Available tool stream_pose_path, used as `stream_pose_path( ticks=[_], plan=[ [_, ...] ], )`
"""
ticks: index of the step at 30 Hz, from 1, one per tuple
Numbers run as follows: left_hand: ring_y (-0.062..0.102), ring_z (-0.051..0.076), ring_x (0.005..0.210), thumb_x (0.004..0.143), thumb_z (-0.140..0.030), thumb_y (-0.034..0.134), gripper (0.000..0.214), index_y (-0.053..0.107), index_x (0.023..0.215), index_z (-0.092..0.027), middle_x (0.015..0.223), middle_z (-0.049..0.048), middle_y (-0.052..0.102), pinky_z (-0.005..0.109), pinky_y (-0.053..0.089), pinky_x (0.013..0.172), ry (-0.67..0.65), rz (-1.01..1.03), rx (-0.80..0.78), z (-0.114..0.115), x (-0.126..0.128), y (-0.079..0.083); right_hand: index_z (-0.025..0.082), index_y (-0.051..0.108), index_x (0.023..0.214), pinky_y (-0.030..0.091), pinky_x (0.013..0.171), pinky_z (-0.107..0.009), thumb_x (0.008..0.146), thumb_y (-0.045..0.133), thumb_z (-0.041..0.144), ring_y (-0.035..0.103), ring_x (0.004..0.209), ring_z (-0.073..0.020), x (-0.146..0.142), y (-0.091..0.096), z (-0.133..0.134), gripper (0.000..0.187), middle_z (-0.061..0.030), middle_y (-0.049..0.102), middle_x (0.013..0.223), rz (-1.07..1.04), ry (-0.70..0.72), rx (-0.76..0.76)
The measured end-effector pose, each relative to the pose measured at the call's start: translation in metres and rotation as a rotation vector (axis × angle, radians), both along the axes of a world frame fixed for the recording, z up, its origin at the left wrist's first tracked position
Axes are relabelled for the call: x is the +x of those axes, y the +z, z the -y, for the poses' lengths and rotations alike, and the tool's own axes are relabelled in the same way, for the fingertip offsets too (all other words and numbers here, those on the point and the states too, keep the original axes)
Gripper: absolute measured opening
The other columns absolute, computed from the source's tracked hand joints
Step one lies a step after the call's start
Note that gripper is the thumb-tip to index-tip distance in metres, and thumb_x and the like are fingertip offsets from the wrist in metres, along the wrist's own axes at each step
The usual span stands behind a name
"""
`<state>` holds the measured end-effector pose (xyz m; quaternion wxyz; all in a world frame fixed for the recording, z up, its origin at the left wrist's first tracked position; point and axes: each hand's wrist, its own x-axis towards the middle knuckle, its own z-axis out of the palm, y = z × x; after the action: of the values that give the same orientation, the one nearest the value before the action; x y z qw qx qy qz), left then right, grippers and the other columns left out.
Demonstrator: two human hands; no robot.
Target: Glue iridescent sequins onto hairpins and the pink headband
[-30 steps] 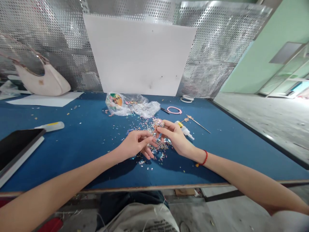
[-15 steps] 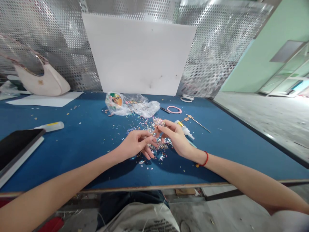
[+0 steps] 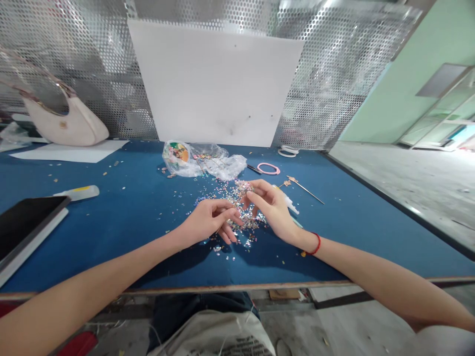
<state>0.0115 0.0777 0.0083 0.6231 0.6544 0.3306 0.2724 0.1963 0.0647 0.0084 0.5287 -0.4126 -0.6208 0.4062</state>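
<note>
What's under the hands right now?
Sequins lie scattered on the blue table beneath the left hand and right hand; whatever lies directly under the palms is covered.

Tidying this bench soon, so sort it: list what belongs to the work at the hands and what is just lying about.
In the work: left hand, right hand, loose sequins, sequin-covered piece, glue bottle, gold-topped pick.

Lying about: cream handbag, dark tablet, pink ring, white paper sheet.

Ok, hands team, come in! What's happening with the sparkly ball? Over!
Left hand curled just below sequin-covered ball. Right hand fingertips at the ball. Loose sequins beneath; glue bottle just past right hand.
</note>
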Motion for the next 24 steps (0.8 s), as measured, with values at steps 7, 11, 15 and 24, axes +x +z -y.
stream_pose_path(
  ticks=[7,11,15,24],
  plan=[
    [0.07,0.016,0.053,0.086,-0.038,0.06,0.027,0.056,0.088,-0.011,0.09,0.0146,0.073,0.024,0.058,0.048,0.006,-0.006,-0.019,0.0007,0.0003,-0.0003,0.023,0.06,0.115,0.047,0.056,-0.027,0.082,0.06,0.026,0.06,0.074,-0.0163,0.0037,0.0024,0.0004,0.033,-0.004,0.066,0.089,0.355,-0.174,0.277],
    [0.07,0.016,0.054,0.086,-0.036,0.059,0.025,0.056,0.088,-0.011,0.091,0.0144,0.073,0.024,0.059,0.048,-0.003,-0.008,-0.017,0.0016,0.0012,-0.0011,0.022,0.061,0.117,0.048,0.055,-0.028,0.082,0.057,0.023,0.062,0.077,-0.0181,0.0029,0.0022,0.0018,0.035,-0.0062,0.068,0.094,0.448,-0.199,0.351],
    [0.07,0.016,0.054,0.086,-0.036,0.06,0.025,0.057,0.086,-0.011,0.09,0.0138,0.073,0.025,0.059,0.05,-0.012,-0.019,-0.01,0.0017,0.0027,-0.0027,0.019,0.063,0.11,0.048,0.054,-0.027,0.082,0.055,0.023,0.063,0.073,-0.0171,0.0021,0.0008,0.0017,0.029,-0.0059,0.069,0.088,0.48,-0.239,0.342],
    [0.071,0.017,0.056,0.086,-0.038,0.058,0.029,0.059,0.086,-0.01,0.09,0.0152,0.073,0.027,0.061,0.053,-0.017,-0.07,0.053,0.0058,0.0033,-0.0011,0.013,0.066,0.109,0.053,0.065,-0.029,0.082,0.051,0.023,0.069,0.072,-0.0169,0.0014,-0.0012,0.0057,0.032,-0.0076,0.074,0.09,0.677,-0.383,0.55]
  ],
)
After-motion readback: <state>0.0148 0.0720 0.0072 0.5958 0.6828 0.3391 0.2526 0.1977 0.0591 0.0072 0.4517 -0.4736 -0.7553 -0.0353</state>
